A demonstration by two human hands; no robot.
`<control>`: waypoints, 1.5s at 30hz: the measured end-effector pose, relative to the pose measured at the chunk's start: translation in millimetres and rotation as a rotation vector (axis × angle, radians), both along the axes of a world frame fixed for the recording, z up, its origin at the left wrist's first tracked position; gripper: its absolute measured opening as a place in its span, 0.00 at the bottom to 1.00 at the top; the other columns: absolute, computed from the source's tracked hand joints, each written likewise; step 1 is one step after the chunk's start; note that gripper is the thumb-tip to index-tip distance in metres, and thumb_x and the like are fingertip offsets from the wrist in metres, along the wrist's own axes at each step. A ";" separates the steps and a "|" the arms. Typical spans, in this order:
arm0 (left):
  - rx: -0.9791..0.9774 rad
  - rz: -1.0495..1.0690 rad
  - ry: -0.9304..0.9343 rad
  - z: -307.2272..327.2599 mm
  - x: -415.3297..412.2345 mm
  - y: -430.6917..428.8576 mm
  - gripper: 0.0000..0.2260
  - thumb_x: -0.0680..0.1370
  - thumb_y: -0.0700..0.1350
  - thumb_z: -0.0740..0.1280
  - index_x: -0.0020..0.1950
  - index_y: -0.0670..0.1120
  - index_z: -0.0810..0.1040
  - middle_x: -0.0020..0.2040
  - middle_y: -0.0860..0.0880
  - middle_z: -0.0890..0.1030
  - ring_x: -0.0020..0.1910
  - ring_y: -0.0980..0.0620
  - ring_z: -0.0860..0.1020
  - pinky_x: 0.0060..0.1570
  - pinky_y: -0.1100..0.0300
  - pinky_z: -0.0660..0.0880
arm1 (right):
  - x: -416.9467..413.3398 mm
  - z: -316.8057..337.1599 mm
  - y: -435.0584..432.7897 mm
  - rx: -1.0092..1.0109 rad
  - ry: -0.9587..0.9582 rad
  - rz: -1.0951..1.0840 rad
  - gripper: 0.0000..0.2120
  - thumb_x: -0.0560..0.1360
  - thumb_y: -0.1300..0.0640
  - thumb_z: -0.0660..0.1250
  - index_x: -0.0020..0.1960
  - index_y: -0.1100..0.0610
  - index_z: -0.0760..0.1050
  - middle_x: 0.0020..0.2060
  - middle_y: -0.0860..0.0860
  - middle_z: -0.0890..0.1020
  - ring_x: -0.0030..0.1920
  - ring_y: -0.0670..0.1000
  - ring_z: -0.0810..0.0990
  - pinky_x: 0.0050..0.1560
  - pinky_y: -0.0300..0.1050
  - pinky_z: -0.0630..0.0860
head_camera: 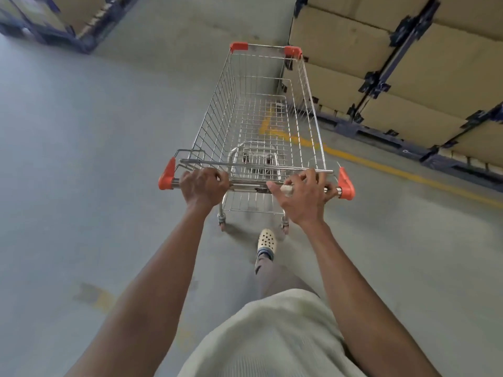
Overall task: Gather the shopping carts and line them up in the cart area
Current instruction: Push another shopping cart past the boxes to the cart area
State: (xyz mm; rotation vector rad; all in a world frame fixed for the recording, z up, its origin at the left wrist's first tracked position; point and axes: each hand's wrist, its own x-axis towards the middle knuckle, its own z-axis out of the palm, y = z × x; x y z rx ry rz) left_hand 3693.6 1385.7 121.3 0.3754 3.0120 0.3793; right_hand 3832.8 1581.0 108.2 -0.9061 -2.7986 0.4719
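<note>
Plainly, a shopping cart (pixel 217 112) of shiny chrome wire, shaped into a tapering grid basket and capped with orange plastic corners, is seen on a smooth grey concrete floor (pixel 81 159), beside stacked tan cardboard boxes (pixel 340 39). Its round metal handle bar (pixel 245 183) is gripped by the left hand (pixel 202 186), fingers wrapped tightly round, and by the right hand (pixel 304 197), fingers curled over, thumb stretched out.
</note>
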 end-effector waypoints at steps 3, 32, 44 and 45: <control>0.027 0.029 0.021 -2.1 -64.2 20.6 0.24 0.75 0.58 0.53 0.37 0.47 0.83 0.31 0.51 0.74 0.33 0.48 0.72 0.47 0.55 0.64 | -69.0 2.5 22.8 -0.037 -0.028 0.032 0.31 0.72 0.20 0.56 0.47 0.45 0.80 0.55 0.48 0.71 0.64 0.55 0.65 0.62 0.60 0.59; -0.021 0.164 0.017 -8.3 -579.6 67.6 0.23 0.81 0.53 0.54 0.42 0.45 0.85 0.41 0.44 0.85 0.40 0.43 0.81 0.47 0.53 0.70 | -690.3 10.5 89.3 -0.034 -0.117 0.243 0.28 0.72 0.22 0.58 0.42 0.44 0.82 0.54 0.48 0.74 0.66 0.54 0.64 0.64 0.57 0.54; -0.002 0.396 0.078 -9.0 -745.9 20.9 0.25 0.80 0.54 0.53 0.34 0.44 0.83 0.31 0.44 0.81 0.29 0.45 0.74 0.35 0.57 0.64 | -906.3 6.6 45.1 -0.010 -0.103 0.449 0.27 0.73 0.23 0.60 0.45 0.44 0.83 0.58 0.49 0.77 0.66 0.54 0.66 0.65 0.56 0.54; 0.000 0.426 0.079 -9.6 -759.7 17.6 0.25 0.81 0.53 0.55 0.33 0.44 0.82 0.30 0.45 0.81 0.28 0.46 0.72 0.34 0.57 0.64 | -925.4 6.4 41.6 -0.008 -0.098 0.472 0.27 0.73 0.23 0.60 0.45 0.44 0.83 0.58 0.49 0.77 0.66 0.53 0.66 0.65 0.56 0.55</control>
